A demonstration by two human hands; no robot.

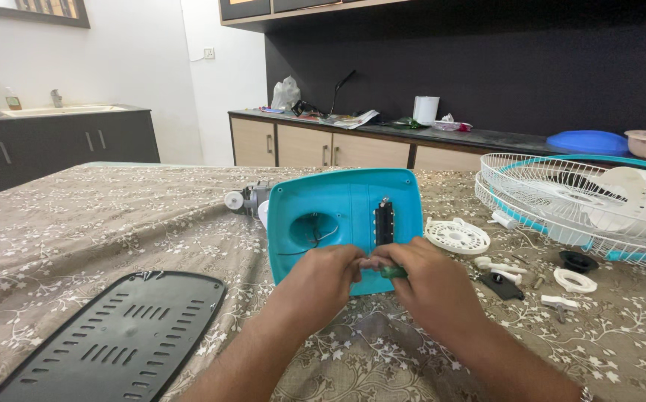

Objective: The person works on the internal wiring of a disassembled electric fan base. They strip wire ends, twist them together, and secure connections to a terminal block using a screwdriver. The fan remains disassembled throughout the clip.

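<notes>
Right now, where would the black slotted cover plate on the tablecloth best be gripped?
Probably by its long right edge, coming from the right, where the hands already are. The black cover plate lies flat, wide and thin, so fingers would likely have to hook under a rim; its far rounded end is another option.

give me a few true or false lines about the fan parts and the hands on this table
1. Both hands, left hand and right hand, meet at the lower edge of the teal fan base. True.
2. The black vented plate lies to the right of the hands. False: it lies to their left, flat on the tablecloth.
3. The right hand has a green-handled tool in its grip. True.
4. The white fan guard stands upright. False: it lies on the table at the right.
</notes>
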